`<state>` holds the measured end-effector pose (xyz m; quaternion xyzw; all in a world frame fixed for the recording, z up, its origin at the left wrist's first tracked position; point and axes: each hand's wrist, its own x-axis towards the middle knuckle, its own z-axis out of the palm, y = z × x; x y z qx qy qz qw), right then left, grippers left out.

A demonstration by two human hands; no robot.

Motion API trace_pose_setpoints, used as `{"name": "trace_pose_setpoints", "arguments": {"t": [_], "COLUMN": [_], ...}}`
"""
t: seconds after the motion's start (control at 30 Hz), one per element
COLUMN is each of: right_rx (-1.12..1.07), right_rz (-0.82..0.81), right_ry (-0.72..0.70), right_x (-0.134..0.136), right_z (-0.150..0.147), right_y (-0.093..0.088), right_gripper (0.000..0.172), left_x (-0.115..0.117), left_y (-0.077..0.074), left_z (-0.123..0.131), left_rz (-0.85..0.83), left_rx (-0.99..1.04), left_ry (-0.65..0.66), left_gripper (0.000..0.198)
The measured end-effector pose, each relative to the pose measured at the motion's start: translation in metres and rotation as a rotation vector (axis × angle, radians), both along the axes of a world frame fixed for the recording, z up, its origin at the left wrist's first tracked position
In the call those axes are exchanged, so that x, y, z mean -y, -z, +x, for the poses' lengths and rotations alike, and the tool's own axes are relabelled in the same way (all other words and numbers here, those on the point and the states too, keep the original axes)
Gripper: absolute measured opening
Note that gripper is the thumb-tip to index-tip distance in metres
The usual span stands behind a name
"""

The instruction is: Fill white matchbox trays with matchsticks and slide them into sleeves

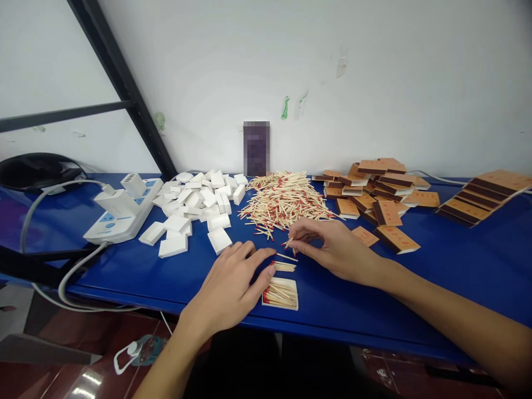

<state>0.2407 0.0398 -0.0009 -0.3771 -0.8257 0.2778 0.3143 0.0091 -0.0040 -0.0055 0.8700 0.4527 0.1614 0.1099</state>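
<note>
My right hand [328, 244] is closed in a pinch on a few matches [288, 242], just in front of a large heap of loose red-headed matches [286, 200]. Stretched out over the table, my left hand [236, 280] has its thumb and index finger apart. Their tips touch the head ends of a small row of matches [285, 266] lying on the blue surface. Nearer the table's front edge lies a white matchbox tray [296, 293] filled with matches, partly behind my left thumb.
White matchbox trays [199, 197] lie piled at left, beside a power strip [124, 216] with cables. Brown matchbox sleeves [386, 183] are stacked at right, with a leaning row of sleeves [482, 197] farther right. A dark pixelated box [256, 148] stands against the wall.
</note>
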Motion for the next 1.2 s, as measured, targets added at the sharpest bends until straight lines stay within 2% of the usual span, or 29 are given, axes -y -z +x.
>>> {"name": "trace_pose_setpoints", "arguments": {"t": [0.27,0.57,0.87,0.93,1.1,1.2], "right_rx": [-0.106,-0.188,-0.22,-0.18,-0.013,0.06], "right_rz": [-0.152,-0.113,-0.152,-0.095,0.177,0.248], "right_ry": [0.004,0.054,0.037,0.031,0.019,0.011], "right_x": [-0.003,0.0,-0.002,-0.002,0.0,0.002], "right_z": [-0.002,-0.005,-0.005,-0.006,-0.006,-0.005], "right_y": [0.001,0.002,0.018,0.019,0.018,0.017], "right_gripper": [0.008,0.008,0.004,0.005,0.011,0.013], "left_x": [-0.001,0.0,-0.001,0.0,0.0,0.0], "left_y": [0.0,0.0,0.001,0.0,-0.001,0.0], "left_z": [0.001,0.0,0.0,0.001,0.001,0.001], "left_rz": [-0.016,-0.004,0.005,0.003,-0.012,-0.005], "left_rx": [-0.011,0.0,0.006,0.0,-0.013,-0.012], "left_ry": [-0.002,0.0,-0.003,-0.006,-0.011,-0.011], "left_gripper": [0.036,0.036,0.036,0.036,0.035,0.036]}}
